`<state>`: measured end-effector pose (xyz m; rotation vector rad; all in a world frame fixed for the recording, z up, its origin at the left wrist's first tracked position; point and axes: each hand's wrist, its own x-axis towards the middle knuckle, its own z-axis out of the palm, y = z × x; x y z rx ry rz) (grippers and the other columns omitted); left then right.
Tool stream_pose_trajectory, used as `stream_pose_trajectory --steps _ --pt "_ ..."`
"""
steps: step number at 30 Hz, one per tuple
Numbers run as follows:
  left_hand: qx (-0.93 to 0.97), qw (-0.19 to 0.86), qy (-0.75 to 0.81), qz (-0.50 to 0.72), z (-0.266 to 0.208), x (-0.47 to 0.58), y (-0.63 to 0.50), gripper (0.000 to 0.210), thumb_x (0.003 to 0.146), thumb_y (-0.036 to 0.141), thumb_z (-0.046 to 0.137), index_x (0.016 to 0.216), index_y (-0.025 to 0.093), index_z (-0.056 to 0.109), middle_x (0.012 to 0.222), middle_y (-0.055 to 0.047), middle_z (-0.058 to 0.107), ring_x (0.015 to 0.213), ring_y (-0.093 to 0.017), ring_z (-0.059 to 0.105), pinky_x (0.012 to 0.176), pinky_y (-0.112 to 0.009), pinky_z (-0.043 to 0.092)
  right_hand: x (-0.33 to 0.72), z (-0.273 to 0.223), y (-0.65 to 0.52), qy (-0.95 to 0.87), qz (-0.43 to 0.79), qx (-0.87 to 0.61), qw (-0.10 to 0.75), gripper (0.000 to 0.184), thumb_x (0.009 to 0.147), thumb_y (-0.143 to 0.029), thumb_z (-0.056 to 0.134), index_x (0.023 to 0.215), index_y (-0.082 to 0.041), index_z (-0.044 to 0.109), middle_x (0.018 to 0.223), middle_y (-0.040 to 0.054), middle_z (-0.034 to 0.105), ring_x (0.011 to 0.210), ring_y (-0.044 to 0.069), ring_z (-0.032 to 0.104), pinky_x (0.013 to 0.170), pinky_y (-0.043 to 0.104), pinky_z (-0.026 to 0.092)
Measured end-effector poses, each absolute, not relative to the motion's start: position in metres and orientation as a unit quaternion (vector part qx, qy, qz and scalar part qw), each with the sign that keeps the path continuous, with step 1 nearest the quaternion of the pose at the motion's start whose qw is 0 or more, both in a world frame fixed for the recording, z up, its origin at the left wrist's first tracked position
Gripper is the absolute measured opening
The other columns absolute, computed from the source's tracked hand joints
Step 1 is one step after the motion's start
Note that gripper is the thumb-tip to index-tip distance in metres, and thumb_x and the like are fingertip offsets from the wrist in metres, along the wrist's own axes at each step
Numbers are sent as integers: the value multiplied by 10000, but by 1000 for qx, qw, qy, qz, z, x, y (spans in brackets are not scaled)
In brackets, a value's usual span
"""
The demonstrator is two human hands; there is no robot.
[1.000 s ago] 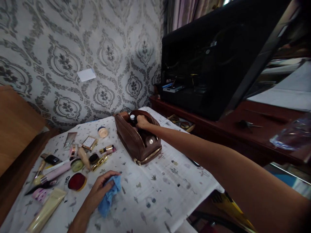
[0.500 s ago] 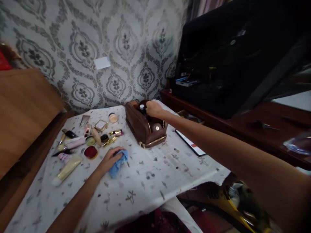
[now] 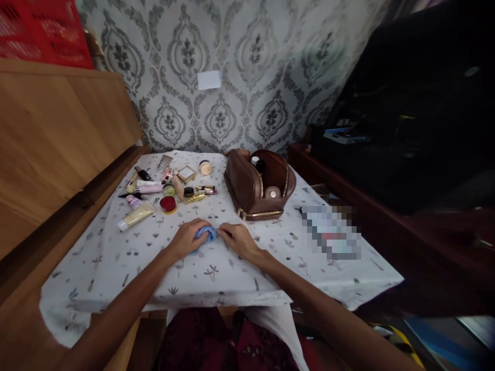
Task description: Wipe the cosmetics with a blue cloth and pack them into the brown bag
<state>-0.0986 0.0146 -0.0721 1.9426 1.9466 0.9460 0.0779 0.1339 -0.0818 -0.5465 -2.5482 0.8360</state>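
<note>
In my left hand (image 3: 190, 238) is a crumpled blue cloth (image 3: 208, 234), bunched above the tablecloth near the front of the table. My right hand (image 3: 240, 240) is beside the cloth's right side, thumb and fingers pinched together; whatever they hold, if anything, is too small to make out. Behind it stands a brown makeup bag (image 3: 247, 190), its zipped top gaping, with a white-capped dark bottle (image 3: 256, 163) inside. To the left lie several cosmetics, among them a dark red round jar (image 3: 168, 205), a cream-coloured tube (image 3: 136, 216) and a gold lipstick tube (image 3: 194, 198).
A patterned white tablecloth (image 3: 154, 273) covers the table. A blurred-out phone-like device (image 3: 332, 234) lies at its right. A wooden panel (image 3: 65, 134) rises on the left, with a red crate (image 3: 42, 36) on top. A large dark screen (image 3: 425, 103) stands at the right.
My right hand has come out of the brown bag and moved down and left to the blue cloth. My left hand still holds the cloth. The view has turned left.
</note>
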Motion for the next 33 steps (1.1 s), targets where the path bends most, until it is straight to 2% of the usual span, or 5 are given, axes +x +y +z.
stream_pose_trajectory --steps 5,11,18,26,33 --pt "644 79 698 304 -68 -98 13 278 916 265 478 1098 197 675 1063 -65 719 1000 -205 669 916 -293 504 62 -71 153 -894 360 -197 180 257 914 -232 538 697 -184 665 567 -21 613 557 121 531 579 220 367" --pt "540 -5 802 256 -55 -124 52 390 972 230 406 1318 165 572 1290 -144 643 1191 -278 618 1006 -393 479 6 -76 180 -844 411 -262 223 214 877 -201 487 972 -166 676 772 20 686 704 151 631 626 227 467" --pt "509 3 844 166 -63 -142 79 480 890 181 521 1369 172 556 1119 -135 737 996 -305 709 864 -412 543 -10 -99 193 -780 488 -289 265 351 910 -240 405 1215 -133 543 1029 112 657 780 178 691 581 267 535" --pt "567 13 767 300 -80 -153 62 288 937 244 440 1070 196 690 1011 -85 751 892 -213 710 814 -305 545 12 -102 187 -771 520 -237 280 244 952 -285 480 1166 -266 597 1006 94 669 836 201 688 708 320 580" --pt "466 -5 854 229 -84 -154 68 534 938 324 440 1441 151 474 829 -66 729 737 -239 694 688 -318 521 8 -94 189 -805 462 -209 308 266 920 -170 469 1104 -287 621 951 74 674 831 207 673 736 328 566"
